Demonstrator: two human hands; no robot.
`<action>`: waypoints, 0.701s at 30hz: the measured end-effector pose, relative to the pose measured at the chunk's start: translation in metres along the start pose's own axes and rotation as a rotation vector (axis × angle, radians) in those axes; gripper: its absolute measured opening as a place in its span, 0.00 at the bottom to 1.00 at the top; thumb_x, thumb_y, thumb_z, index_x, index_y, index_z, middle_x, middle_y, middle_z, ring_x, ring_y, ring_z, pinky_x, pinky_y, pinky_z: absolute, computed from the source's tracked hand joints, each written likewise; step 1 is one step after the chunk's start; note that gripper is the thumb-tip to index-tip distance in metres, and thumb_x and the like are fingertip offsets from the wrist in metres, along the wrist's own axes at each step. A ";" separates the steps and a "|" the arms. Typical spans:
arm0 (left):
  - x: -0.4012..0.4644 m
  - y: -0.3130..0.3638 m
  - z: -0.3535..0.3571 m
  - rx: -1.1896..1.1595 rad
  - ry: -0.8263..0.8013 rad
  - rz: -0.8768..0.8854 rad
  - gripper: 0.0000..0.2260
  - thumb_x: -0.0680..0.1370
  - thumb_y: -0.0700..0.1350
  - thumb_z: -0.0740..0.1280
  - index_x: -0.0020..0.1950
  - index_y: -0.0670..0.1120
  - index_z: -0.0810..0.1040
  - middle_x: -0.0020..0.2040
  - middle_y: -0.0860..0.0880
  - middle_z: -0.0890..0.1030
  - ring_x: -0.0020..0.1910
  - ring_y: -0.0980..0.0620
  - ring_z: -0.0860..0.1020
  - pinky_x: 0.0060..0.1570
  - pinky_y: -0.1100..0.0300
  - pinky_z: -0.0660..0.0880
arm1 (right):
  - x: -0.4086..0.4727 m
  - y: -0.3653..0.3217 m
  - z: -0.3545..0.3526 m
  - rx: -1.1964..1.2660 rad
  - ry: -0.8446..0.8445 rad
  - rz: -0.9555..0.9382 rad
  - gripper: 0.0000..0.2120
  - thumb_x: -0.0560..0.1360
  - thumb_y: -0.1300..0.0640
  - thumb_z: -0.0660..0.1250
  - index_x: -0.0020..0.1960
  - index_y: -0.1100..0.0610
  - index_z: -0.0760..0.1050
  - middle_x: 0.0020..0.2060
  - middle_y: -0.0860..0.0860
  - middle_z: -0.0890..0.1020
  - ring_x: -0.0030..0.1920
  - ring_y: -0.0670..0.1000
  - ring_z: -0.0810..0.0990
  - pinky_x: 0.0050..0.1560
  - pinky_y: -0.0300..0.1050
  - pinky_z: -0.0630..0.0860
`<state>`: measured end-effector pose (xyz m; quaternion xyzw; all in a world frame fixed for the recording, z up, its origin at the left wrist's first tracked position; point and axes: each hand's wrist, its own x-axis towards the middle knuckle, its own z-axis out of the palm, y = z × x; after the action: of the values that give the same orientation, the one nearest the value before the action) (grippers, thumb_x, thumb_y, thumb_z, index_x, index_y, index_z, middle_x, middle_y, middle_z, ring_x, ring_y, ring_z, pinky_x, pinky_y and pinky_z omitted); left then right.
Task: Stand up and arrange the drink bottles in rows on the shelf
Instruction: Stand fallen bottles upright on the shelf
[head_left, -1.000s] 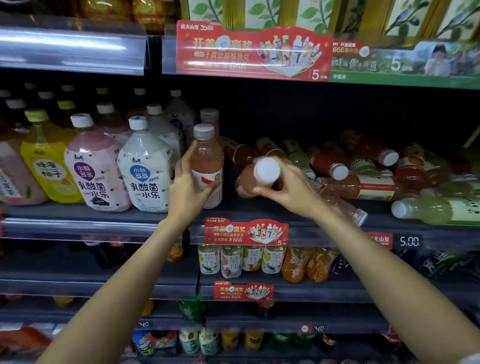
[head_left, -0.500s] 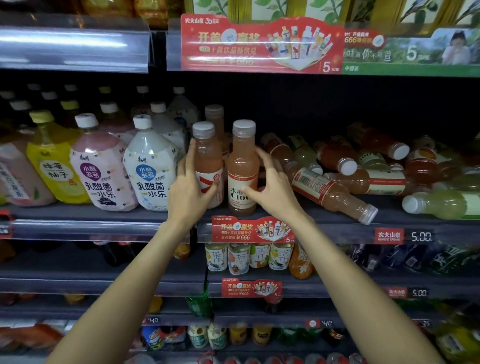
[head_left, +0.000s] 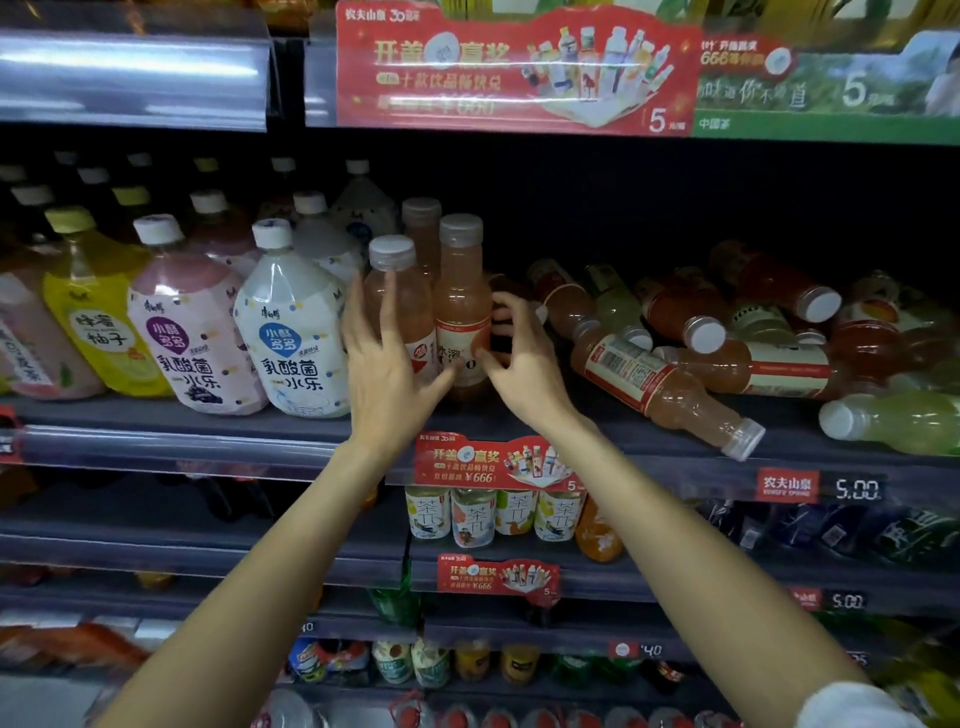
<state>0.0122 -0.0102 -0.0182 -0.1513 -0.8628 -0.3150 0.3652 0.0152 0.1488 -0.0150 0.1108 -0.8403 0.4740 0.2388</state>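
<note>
Centre frame, I steady two upright peach plastic bottles (head_left: 462, 312): left hand (head_left: 387, 358) spread flat, right hand (head_left: 519, 358) loosely curled; next, lift a fallen bottle (head_left: 660, 387).

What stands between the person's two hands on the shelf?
In the head view, two upright peach-coloured plastic drink bottles stand side by side between the left hand and the right hand.

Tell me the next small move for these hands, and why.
Probably the right hand should leave the upright peach bottle and reach for the fallen bottle nearest the shelf edge. Three peach bottles stand; many lie tumbled to the right.
</note>
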 end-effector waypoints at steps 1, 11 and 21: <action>0.000 0.001 0.004 0.044 0.012 -0.007 0.50 0.66 0.53 0.77 0.78 0.51 0.48 0.77 0.36 0.49 0.76 0.37 0.51 0.72 0.39 0.58 | 0.002 0.002 -0.005 0.030 -0.082 0.012 0.30 0.74 0.65 0.67 0.72 0.55 0.60 0.66 0.55 0.70 0.63 0.47 0.72 0.62 0.48 0.74; -0.011 0.007 0.041 0.512 0.119 0.429 0.28 0.73 0.50 0.70 0.73 0.54 0.68 0.77 0.47 0.55 0.78 0.47 0.41 0.73 0.39 0.40 | 0.042 0.034 -0.039 -1.072 -0.063 -0.280 0.20 0.70 0.62 0.69 0.62 0.58 0.74 0.56 0.60 0.77 0.57 0.63 0.74 0.55 0.55 0.70; -0.005 -0.004 0.042 0.578 0.112 0.453 0.22 0.73 0.48 0.71 0.67 0.52 0.75 0.77 0.50 0.62 0.76 0.48 0.58 0.71 0.40 0.33 | 0.063 0.047 -0.026 -1.301 -0.439 -0.128 0.22 0.79 0.49 0.56 0.72 0.52 0.65 0.68 0.55 0.68 0.68 0.58 0.61 0.65 0.55 0.58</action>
<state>-0.0087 0.0140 -0.0456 -0.2114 -0.8395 0.0225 0.5001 -0.0503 0.1985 -0.0070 0.0878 -0.9746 -0.1751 0.1086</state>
